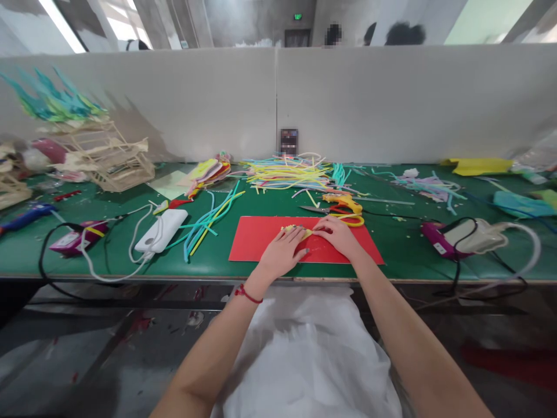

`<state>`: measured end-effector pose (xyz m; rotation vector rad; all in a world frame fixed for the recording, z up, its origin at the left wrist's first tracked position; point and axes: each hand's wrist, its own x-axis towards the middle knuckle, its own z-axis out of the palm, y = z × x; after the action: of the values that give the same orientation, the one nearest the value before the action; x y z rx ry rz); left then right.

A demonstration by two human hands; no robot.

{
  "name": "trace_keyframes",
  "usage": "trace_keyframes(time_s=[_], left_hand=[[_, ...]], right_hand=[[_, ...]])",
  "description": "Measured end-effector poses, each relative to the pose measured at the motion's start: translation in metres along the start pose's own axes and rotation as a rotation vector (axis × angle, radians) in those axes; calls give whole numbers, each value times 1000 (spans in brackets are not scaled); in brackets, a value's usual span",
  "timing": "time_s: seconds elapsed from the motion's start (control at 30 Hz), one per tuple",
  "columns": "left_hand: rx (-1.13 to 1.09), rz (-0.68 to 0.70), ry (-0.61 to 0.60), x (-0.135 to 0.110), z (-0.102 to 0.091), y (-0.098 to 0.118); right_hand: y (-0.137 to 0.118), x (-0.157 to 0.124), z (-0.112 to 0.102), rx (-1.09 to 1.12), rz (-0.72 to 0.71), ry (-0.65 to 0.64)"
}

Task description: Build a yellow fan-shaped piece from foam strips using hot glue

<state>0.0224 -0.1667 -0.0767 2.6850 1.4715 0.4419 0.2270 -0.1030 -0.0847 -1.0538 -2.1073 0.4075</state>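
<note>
A red mat (256,239) lies on the green table (217,264) right in front of me. Both my hands rest on it. My left hand (282,252), with a red cord at the wrist, has its fingers curled over a small yellow craft piece (296,230). My right hand (338,235) presses its fingertips against the same yellow piece from the right. Just behind my right hand lie yellow-handled scissors (351,219) and a yellow glue gun (343,201).
A heap of coloured strips (287,171) lies at the back centre, loose strips (209,223) to the left. A white power pack (161,230) with cables sits left, a purple device (439,239) right. Wooden racks (104,154) stand far left. A grey partition (348,104) backs the table.
</note>
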Motion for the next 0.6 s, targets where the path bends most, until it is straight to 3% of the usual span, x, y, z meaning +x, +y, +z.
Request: trace_keyframes(time_s=[0.3,0.43,0.6], left_hand=[[-242,-55,79,-1,-1,-6],[-369,64,133,-2,-8,-15],[-238,148,66,6,-25,-22]], right_hand=[[-5,-1,-5,53,-32,-113],[-10,-3,-12,-33,-95,-81],[-15,-4,-22,-14,-93,-89]])
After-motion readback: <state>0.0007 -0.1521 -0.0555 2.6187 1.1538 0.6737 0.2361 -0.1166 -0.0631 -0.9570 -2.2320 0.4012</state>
